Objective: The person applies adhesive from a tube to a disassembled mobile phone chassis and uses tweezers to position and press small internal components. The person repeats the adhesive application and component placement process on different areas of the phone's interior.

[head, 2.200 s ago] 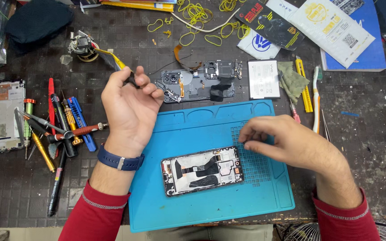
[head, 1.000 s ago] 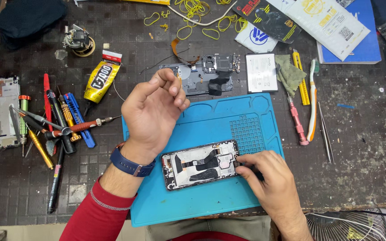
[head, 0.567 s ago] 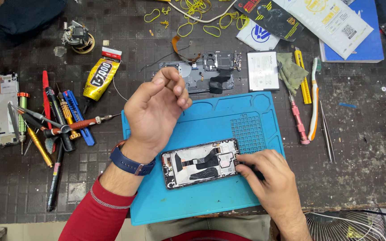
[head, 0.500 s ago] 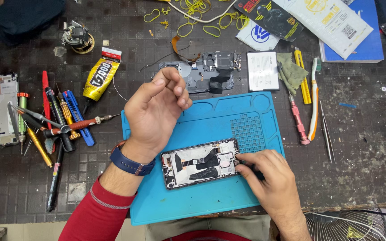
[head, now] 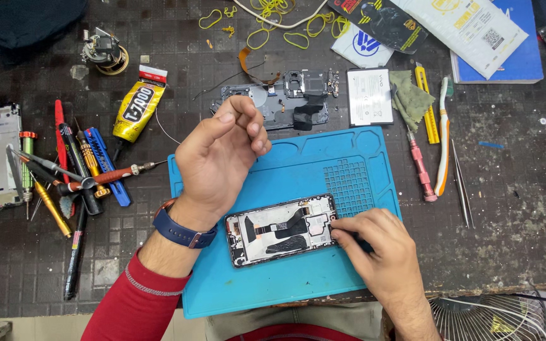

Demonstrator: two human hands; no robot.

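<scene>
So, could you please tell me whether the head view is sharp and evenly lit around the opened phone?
Head view: sharp across the bench, light even and soft; the opened phone on the blue mat shows no strong glare; the left hand casts only a faint shadow, the right hand looks crisp, without motion blur.

A single head-worn camera looks almost straight down, from close above, onto the desk (head: 526,189) and blue mat (head: 323,164).

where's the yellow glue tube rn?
Head view, upper left: the yellow glue tube lies on the dark bench, beyond the raised left hand, right of the screwdriver pile.
</scene>
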